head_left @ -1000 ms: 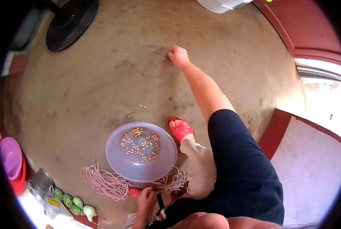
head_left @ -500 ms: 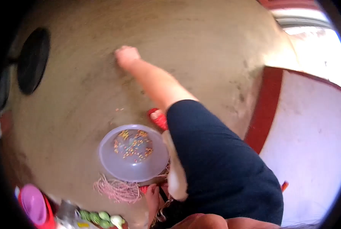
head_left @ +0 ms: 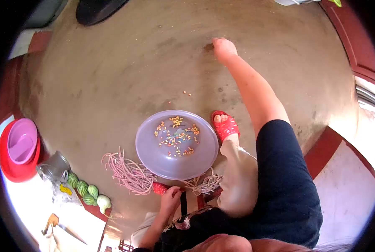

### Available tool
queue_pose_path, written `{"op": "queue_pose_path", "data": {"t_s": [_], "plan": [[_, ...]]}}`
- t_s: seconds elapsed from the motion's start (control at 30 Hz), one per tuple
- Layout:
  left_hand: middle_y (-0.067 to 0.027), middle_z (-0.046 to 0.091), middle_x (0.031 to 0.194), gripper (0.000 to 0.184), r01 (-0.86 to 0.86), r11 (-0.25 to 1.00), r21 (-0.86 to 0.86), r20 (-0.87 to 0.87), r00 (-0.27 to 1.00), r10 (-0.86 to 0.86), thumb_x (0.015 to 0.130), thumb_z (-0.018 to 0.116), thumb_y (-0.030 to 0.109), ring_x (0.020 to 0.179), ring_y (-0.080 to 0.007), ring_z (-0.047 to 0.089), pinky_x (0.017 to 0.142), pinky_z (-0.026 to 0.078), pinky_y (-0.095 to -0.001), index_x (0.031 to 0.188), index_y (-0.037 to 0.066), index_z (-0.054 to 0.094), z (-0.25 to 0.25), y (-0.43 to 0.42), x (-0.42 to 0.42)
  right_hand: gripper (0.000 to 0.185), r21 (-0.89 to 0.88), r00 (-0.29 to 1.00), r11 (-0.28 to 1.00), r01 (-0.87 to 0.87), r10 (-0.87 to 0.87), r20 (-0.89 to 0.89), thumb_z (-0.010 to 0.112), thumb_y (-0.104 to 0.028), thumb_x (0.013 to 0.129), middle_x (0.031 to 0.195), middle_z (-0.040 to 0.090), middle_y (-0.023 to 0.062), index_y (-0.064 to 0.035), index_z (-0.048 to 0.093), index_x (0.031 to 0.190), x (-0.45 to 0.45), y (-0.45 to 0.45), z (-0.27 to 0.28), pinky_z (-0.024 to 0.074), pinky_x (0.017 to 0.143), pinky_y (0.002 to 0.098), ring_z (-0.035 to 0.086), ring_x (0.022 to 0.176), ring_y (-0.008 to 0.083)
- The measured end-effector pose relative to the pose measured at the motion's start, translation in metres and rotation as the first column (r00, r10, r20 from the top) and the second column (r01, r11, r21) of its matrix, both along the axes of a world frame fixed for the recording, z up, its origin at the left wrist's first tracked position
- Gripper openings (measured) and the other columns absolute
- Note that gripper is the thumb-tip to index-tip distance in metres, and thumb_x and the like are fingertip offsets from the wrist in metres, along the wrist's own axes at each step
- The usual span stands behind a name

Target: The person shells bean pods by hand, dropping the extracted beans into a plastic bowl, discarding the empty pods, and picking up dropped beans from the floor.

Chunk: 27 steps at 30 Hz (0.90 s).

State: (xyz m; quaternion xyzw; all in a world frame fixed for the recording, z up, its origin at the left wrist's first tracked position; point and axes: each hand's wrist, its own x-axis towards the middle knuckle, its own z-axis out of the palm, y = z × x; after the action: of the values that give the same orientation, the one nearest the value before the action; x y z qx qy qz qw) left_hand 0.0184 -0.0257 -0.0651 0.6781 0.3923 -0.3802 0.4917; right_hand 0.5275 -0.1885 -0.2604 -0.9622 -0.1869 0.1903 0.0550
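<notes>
My right hand (head_left: 224, 48) reaches far out over the bare floor. Its fingers are pressed together near the ground, and whatever they hold is hidden. In my lap, my left hand (head_left: 170, 198) has its fingers bent together beside a red slipper (head_left: 160, 188); anything in them is too small to make out. Between my feet stands a translucent lilac basin (head_left: 152, 164), with shelled beans (head_left: 177, 122) scattered over its bottom. A bundle of long pinkish bean pods (head_left: 131, 174) lies at its left. Dry pods (head_left: 205, 185) lie by its near right rim. Several loose beans (head_left: 187, 93) are on the floor.
At left are a red basin (head_left: 6, 166) with a pink basin (head_left: 17, 130) in it, a metal pot (head_left: 54, 166), a plastic bag (head_left: 66, 193), and several small striped melons (head_left: 88, 198). A dark round pan (head_left: 97, 10) is at the far edge. My other red slipper (head_left: 226, 126) is beside the lilac basin.
The view has turned, bringing more of the left side and my left arm into sight. My right hand remains low over about the same part of the floor. The lilac basin has not moved.
</notes>
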Motion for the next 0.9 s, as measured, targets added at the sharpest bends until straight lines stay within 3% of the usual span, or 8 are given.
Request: {"op": "queue_pose_path", "data": {"t_s": [0.1, 0.17, 0.23, 0.3, 0.67, 0.77, 0.83, 0.9], "plan": [[-0.0088, 0.063, 0.082, 0.020, 0.010, 1.000, 0.009, 0.049, 0.999, -0.010, 0.081, 0.058, 0.012, 0.070, -0.0153, 0.060, 0.064, 0.048, -0.0274, 0.099, 0.003, 0.058, -0.010, 0.002, -0.015, 0.016, 0.025, 0.999, 1.000, 0.010, -0.011, 0.049, 0.050, -0.010, 0.078, 0.092, 0.060, 0.0158, -0.0068, 0.055, 0.093, -0.013, 0.007, -0.002, 0.0486, 0.073, 0.0406, 0.058, 0.089, 0.0314], [-0.0083, 0.063, 0.080, 0.020, 0.064, 0.998, 0.029, 0.128, 0.990, -0.067, 0.081, 0.058, 0.012, 0.068, -0.0148, 0.059, 0.062, 0.048, -0.0269, 0.099, 0.003, 0.058, -0.015, 0.003, -0.025, 0.015, 0.169, 0.972, 0.967, -0.193, 0.212, -0.103, 0.051, -0.012, 0.077, 0.085, 0.059, 0.0160, -0.0059, 0.054, 0.090, -0.035, 0.011, 0.004, 0.0496, 0.067, 0.0427, 0.060, 0.081, 0.0335], [-0.0071, 0.063, 0.079, 0.021, -0.060, 0.998, -0.025, 0.025, 0.998, 0.061, 0.080, 0.059, 0.012, 0.069, -0.0139, 0.059, 0.063, 0.047, -0.0261, 0.099, 0.002, 0.057, -0.015, 0.000, -0.030, 0.017, 0.320, 0.915, 0.907, -0.274, 0.348, -0.203, 0.052, -0.014, 0.075, 0.083, 0.059, 0.0162, -0.0048, 0.052, 0.089, -0.079, 0.027, 0.027, 0.0498, 0.061, 0.0439, 0.060, 0.073, 0.0356], [-0.0067, 0.063, 0.080, 0.021, -0.126, 0.989, -0.079, 0.013, 0.992, 0.128, 0.080, 0.059, 0.012, 0.070, -0.0137, 0.059, 0.064, 0.047, -0.0260, 0.099, 0.002, 0.057, -0.022, 0.002, -0.038, 0.017, 0.267, 0.884, 0.882, -0.388, 0.438, -0.165, 0.053, -0.013, 0.073, 0.083, 0.059, 0.0166, -0.0048, 0.053, 0.089, -0.125, 0.037, 0.018, 0.0503, 0.061, 0.0417, 0.060, 0.072, 0.0334], [-0.0060, 0.062, 0.083, 0.023, -0.107, 0.988, -0.114, -0.079, 0.992, 0.098, 0.080, 0.060, 0.012, 0.075, -0.0132, 0.058, 0.069, 0.046, -0.0257, 0.100, 0.002, 0.057, -0.013, 0.006, -0.023, 0.017, 0.292, 0.854, 0.836, -0.465, 0.510, -0.102, 0.053, -0.010, 0.072, 0.086, 0.056, 0.0145, -0.0054, 0.054, 0.088, -0.148, 0.049, 0.017, 0.0508, 0.063, 0.0380, 0.060, 0.078, 0.0292], [-0.0052, 0.061, 0.085, 0.022, -0.008, 0.998, -0.064, 0.039, 0.999, 0.010, 0.079, 0.060, 0.010, 0.076, -0.0115, 0.057, 0.070, 0.046, -0.0249, 0.100, 0.003, 0.058, -0.014, 0.008, -0.017, 0.017, 0.311, 0.830, 0.815, -0.489, 0.545, -0.122, 0.052, -0.011, 0.072, 0.088, 0.055, 0.0142, -0.0065, 0.056, 0.089, -0.138, 0.059, 0.011, 0.0505, 0.065, 0.0386, 0.060, 0.081, 0.0294], [-0.0035, 0.061, 0.086, 0.019, -0.227, 0.958, 0.173, 0.164, 0.966, 0.199, 0.079, 0.059, 0.008, 0.079, -0.0099, 0.056, 0.073, 0.045, -0.0246, 0.097, 0.003, 0.059, -0.026, 0.019, -0.026, 0.017, 0.320, 0.796, 0.776, -0.544, 0.598, -0.096, 0.052, -0.011, 0.073, 0.089, 0.055, 0.0141, -0.0071, 0.056, 0.089, -0.139, 0.062, 0.007, 0.0504, 0.066, 0.0388, 0.060, 0.082, 0.0293], [-0.0036, 0.059, 0.092, 0.025, -0.328, 0.921, 0.208, 0.203, 0.936, 0.288, 0.079, 0.059, 0.006, 0.082, -0.0099, 0.054, 0.074, 0.045, -0.0251, 0.104, 0.004, 0.056, -0.039, 0.040, -0.025, 0.017, 0.293, 0.723, 0.705, -0.646, 0.688, -0.061, 0.052, -0.012, 0.074, 0.089, 0.055, 0.0139, -0.0064, 0.056, 0.089, -0.144, 0.064, 0.008, 0.0502, 0.068, 0.0384, 0.060, 0.083, 0.0289]]}}
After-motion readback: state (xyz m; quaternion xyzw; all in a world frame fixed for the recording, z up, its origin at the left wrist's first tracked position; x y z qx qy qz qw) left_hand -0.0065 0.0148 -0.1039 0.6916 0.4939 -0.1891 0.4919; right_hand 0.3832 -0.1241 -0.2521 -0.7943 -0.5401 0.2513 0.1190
